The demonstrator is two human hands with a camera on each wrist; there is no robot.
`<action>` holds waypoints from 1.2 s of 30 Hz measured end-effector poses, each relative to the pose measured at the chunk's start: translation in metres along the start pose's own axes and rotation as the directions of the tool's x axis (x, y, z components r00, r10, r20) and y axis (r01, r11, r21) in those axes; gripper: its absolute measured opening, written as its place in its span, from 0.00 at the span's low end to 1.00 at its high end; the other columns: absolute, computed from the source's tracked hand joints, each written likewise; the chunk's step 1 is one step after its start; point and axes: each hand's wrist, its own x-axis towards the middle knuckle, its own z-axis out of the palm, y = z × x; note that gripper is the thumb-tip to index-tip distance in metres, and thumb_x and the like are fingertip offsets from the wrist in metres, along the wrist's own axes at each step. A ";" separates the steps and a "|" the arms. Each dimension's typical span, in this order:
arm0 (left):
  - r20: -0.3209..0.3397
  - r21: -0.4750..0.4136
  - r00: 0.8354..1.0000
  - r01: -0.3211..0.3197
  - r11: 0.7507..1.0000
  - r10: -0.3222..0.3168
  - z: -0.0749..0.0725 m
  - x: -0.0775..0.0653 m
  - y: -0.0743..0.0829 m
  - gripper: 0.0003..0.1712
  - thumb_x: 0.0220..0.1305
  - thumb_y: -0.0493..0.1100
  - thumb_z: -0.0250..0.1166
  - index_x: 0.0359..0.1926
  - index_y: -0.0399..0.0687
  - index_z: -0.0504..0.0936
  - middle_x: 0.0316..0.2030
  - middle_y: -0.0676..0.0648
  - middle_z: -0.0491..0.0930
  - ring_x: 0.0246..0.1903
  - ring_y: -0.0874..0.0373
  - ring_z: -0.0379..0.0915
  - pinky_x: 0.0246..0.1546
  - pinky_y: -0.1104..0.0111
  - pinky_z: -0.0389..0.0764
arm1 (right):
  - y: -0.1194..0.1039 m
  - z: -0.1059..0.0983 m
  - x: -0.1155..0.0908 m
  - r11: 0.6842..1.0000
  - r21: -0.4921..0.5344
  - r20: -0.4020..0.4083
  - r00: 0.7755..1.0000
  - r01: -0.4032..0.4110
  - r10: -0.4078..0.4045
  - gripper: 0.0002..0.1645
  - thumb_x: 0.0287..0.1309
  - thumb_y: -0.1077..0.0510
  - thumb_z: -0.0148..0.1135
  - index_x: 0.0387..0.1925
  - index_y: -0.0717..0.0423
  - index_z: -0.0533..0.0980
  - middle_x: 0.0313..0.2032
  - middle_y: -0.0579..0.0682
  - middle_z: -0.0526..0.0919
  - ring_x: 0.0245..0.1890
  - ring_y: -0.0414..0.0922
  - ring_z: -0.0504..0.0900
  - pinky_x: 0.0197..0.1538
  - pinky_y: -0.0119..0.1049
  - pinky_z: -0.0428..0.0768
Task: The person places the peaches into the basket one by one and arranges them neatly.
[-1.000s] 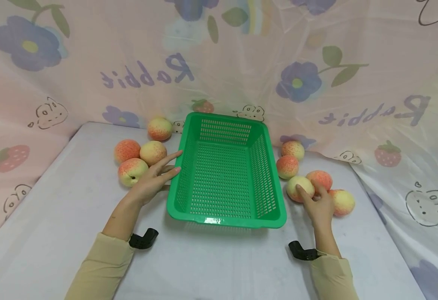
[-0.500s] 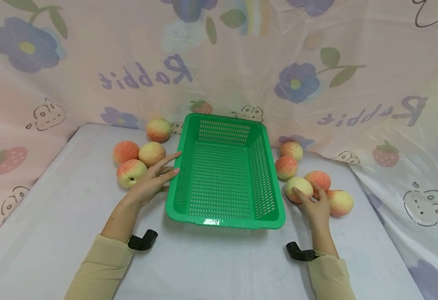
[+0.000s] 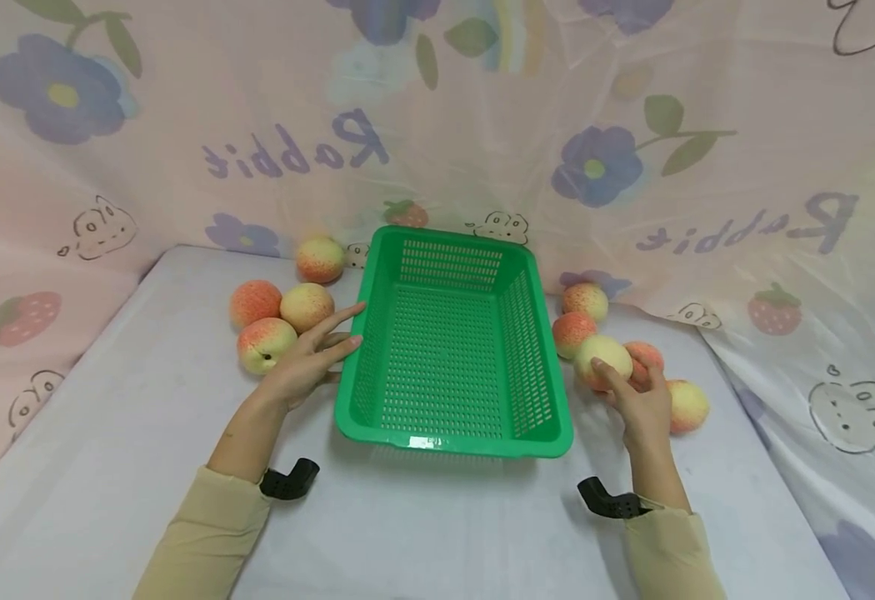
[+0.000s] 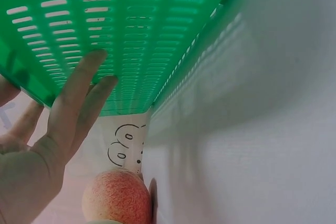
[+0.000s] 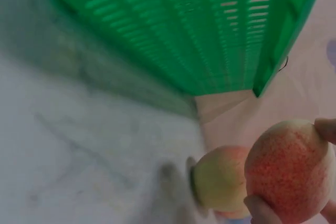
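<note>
My right hand (image 3: 643,408) grips a pale yellow peach (image 3: 604,362) between thumb and fingers, raised slightly among the peaches right of the basket. In the right wrist view this peach (image 5: 291,171) shows a red-speckled side, with fingertips at its edges. A green plastic basket (image 3: 452,446) with slotted walls stands mid-table. My left hand (image 3: 306,362) touches its left rim with extended fingers. The left wrist view has two nearly straight fingers (image 4: 79,95) against the basket's outer wall (image 4: 131,40).
Several peaches lie left of the basket, among them a red and yellow one (image 3: 267,345) beside my left hand. More lie at the right, including a red one (image 3: 575,334) and a yellow one (image 3: 687,407). A patterned cloth (image 3: 475,150) hangs behind the white table (image 3: 422,533).
My right hand has lifted the pale yellow peach slightly, and it now covers more of the red peach behind it. The left hand and the basket stay in place.
</note>
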 end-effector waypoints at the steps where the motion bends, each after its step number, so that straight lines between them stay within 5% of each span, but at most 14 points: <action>1: -0.002 -0.002 1.000 0.005 1.000 -0.005 0.000 0.000 0.000 0.33 0.72 0.49 0.55 0.74 0.66 0.55 0.68 0.36 0.59 0.63 0.39 0.64 0.49 0.60 0.78 | -0.004 0.001 -0.001 1.000 0.026 0.010 1.000 0.003 -0.003 0.35 0.50 0.59 0.73 0.58 0.50 0.68 0.41 0.42 0.75 0.33 0.33 0.78 0.30 0.27 0.82; 10: 0.008 -0.007 1.000 0.018 1.000 -0.018 0.000 0.000 -0.001 0.34 0.71 0.50 0.56 0.74 0.67 0.54 0.70 0.35 0.56 0.65 0.40 0.61 0.50 0.61 0.77 | -0.039 0.010 -0.001 0.998 0.065 0.080 0.997 -0.001 -0.004 0.41 0.47 0.58 0.75 0.63 0.50 0.66 0.43 0.49 0.72 0.26 0.36 0.82 0.32 0.31 0.83; 22: -0.009 -0.019 0.999 0.038 0.999 -0.038 -0.001 -0.001 0.001 0.34 0.71 0.49 0.56 0.74 0.66 0.54 0.70 0.35 0.56 0.65 0.40 0.62 0.51 0.59 0.77 | -0.069 0.033 0.007 0.998 -0.024 0.170 0.984 0.062 -0.057 0.44 0.48 0.52 0.75 0.65 0.51 0.64 0.46 0.47 0.69 0.38 0.39 0.79 0.38 0.33 0.83; 36: -0.001 -0.011 1.000 0.028 1.000 -0.028 0.000 -0.001 0.004 0.34 0.72 0.48 0.54 0.74 0.64 0.52 0.69 0.34 0.58 0.64 0.38 0.63 0.49 0.60 0.77 | -0.096 0.056 0.013 0.996 -0.001 0.259 0.962 0.092 -0.088 0.47 0.48 0.52 0.75 0.67 0.54 0.61 0.45 0.51 0.68 0.29 0.38 0.82 0.36 0.33 0.84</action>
